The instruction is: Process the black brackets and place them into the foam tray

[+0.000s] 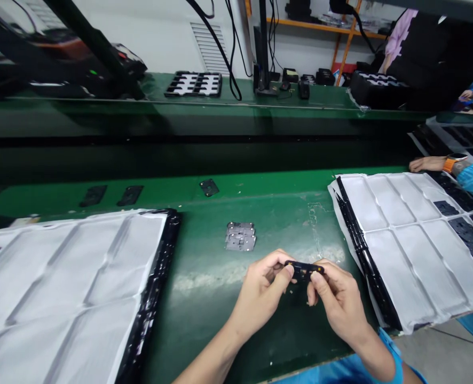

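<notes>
Between my two hands is a small flat black plastic part (302, 271) with small yellowish spots near its ends. My left hand (266, 285) pinches its left end between thumb and fingers. Its right end sits between the thumb and fingers of my right hand (336, 296). Just beyond my left hand, a small overlapping group of grey-black plates (240, 237) lies on the green table (204, 298). Farther back rests a single dark plate (209, 187). The fingers cover parts of the held piece.
At left stands a stack of black trays covered with white sheet (92, 272); a similar tray stack (404, 224) is at right. Two dark plates (130, 195) lie at the back left. A co-worker's hand (427, 164) rests beyond the right stack. A raised shelf (220, 114) runs behind.
</notes>
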`<state>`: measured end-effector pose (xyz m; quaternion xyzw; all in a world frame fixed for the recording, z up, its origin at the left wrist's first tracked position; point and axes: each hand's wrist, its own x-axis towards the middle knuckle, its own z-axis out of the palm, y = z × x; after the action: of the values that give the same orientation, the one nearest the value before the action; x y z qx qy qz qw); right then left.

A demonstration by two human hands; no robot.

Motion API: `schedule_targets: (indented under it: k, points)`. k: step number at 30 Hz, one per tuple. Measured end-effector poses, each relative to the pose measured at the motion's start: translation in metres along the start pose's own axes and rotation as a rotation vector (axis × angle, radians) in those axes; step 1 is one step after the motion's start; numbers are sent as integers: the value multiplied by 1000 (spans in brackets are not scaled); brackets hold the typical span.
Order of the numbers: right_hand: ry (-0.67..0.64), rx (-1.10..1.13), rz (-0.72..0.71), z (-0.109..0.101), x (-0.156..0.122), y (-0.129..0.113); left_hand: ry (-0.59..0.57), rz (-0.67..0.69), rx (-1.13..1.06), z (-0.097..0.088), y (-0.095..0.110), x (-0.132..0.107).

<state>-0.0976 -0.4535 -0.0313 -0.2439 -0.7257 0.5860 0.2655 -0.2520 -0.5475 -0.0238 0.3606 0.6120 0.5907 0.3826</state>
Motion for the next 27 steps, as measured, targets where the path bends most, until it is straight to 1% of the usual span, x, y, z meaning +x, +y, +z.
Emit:
schedule_targets:
  k: [4, 10, 19, 24, 27]
  points:
    - [1, -11, -3, -1, 0, 0, -9, 0, -22, -1, 0, -2]
    - [12, 12, 56, 0, 0, 1, -43, -10, -34, -1, 0, -6]
    - [-15, -22, 29, 2, -1, 0, 9, -45, -16, 1, -7, -6]
    - [8, 9, 44, 3, 0, 2, -44, -25, -48, -2, -12, -9]
    - [7, 9, 54, 4, 1, 3, -50, -52, -62, -3, -13, -9]
